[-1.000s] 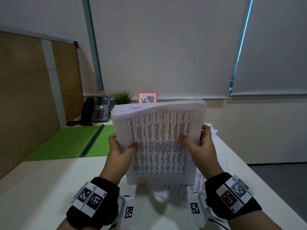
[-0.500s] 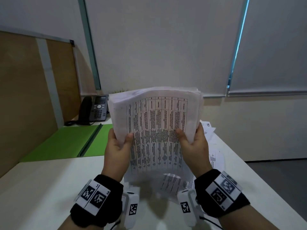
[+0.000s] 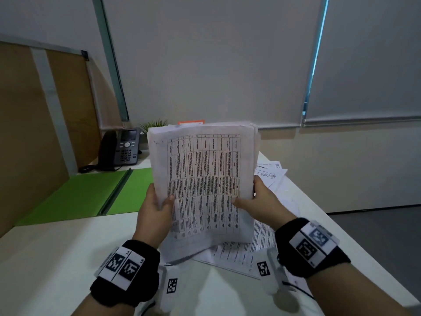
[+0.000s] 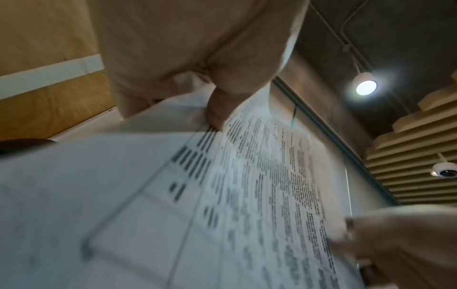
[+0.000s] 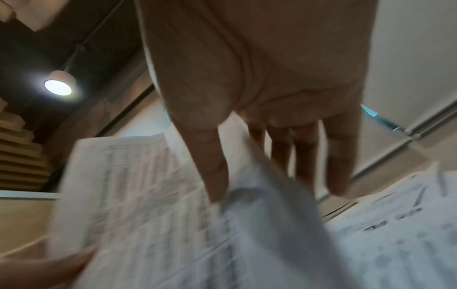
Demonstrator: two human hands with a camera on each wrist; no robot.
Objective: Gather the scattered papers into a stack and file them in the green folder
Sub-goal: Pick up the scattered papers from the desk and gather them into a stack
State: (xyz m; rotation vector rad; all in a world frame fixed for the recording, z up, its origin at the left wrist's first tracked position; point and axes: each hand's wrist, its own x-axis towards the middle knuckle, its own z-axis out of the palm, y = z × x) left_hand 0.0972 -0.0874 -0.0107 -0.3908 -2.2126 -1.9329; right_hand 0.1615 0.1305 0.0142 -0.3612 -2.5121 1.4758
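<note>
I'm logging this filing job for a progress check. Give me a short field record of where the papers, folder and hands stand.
stack: held upright above the desk
left hand: grips the stack's left edge
right hand: grips its right edge
loose papers: lying on the desk under and right of the stack
green folder: open flat, left of the hands

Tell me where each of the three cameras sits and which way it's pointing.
Head: worn on the head, looking forward and down at the paper stack, green folder, both hands and wristbands.
Left wrist: under the left hand, looking up along the stack at the ceiling lamp.
Right wrist: under the right hand, looking up likewise.
Shared: both wrist views show the lamp.
</note>
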